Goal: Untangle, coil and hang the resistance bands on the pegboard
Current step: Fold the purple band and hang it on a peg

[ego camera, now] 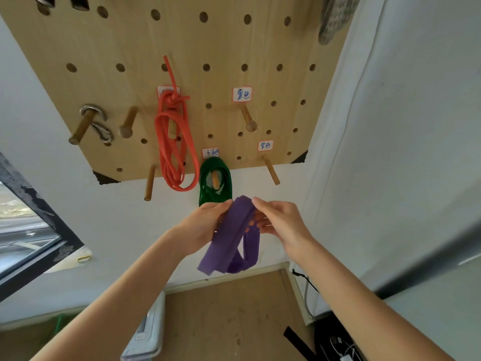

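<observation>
- Both hands, left hand and right hand, pinched the folded purple band below the pegboard bottom edge.
- Loose folds could spring apart before reaching the free peg.

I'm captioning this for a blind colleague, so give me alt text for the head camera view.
Both hands, left hand and right hand, hold a folded purple band up below a wooden pegboard. An orange band and a green band already hang on pegs; the lower right peg is bare.
</observation>
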Motion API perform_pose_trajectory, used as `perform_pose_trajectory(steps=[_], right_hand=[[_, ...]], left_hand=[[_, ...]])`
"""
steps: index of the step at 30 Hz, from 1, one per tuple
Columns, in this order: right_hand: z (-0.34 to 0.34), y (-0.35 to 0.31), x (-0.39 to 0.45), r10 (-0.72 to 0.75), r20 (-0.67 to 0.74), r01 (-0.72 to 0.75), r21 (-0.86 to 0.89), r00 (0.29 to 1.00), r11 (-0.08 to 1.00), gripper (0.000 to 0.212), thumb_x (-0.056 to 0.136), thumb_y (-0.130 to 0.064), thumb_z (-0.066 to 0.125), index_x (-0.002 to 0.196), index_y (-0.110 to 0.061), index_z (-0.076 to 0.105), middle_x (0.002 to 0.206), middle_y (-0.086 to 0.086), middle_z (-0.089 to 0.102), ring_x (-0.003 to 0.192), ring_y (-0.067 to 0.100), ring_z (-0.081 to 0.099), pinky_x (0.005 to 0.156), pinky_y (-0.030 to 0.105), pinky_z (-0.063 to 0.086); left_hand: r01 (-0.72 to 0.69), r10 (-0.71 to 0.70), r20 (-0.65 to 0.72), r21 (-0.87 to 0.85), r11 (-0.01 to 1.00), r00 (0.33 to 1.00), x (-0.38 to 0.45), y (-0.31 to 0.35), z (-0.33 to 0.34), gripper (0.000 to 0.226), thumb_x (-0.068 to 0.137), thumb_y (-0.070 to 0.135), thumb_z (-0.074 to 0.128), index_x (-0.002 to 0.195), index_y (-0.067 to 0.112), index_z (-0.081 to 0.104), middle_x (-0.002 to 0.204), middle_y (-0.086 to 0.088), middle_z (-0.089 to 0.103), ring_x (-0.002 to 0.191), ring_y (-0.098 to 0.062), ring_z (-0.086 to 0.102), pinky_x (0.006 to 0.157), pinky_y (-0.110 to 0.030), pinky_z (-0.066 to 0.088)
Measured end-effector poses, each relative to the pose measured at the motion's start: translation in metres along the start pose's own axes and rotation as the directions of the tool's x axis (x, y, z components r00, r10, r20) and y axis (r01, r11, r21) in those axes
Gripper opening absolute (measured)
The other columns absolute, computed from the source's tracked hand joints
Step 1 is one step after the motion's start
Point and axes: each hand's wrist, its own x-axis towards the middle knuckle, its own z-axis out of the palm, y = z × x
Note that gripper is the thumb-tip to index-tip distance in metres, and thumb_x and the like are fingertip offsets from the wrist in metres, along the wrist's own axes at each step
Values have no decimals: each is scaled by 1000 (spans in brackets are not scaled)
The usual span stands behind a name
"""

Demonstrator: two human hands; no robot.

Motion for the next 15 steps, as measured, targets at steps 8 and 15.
perform_pose_trajectory(steps=[8, 15], right_hand=[[1, 5, 12, 154, 69, -162, 134, 986, 978, 31, 85, -19, 65, 105, 6, 64, 89, 14, 65, 79, 20, 60, 72, 29, 49], [-39, 2, 23, 190, 312, -323, 461, 931, 827, 23, 89, -19, 58, 105, -4, 62, 86, 10, 67, 81, 21, 64, 69, 32, 53]], left_hand=[[67, -36, 162, -190, 979, 986, 4, -18, 7, 24, 95, 26, 47, 106, 11, 62, 94, -5, 71, 87, -19, 68, 72, -34, 55], [5, -47, -71, -503, 864, 996, 15, -13, 2, 21, 93, 19, 37, 98, 6, 52, 72, -5, 64, 67, -17, 65, 68, -31, 52]])
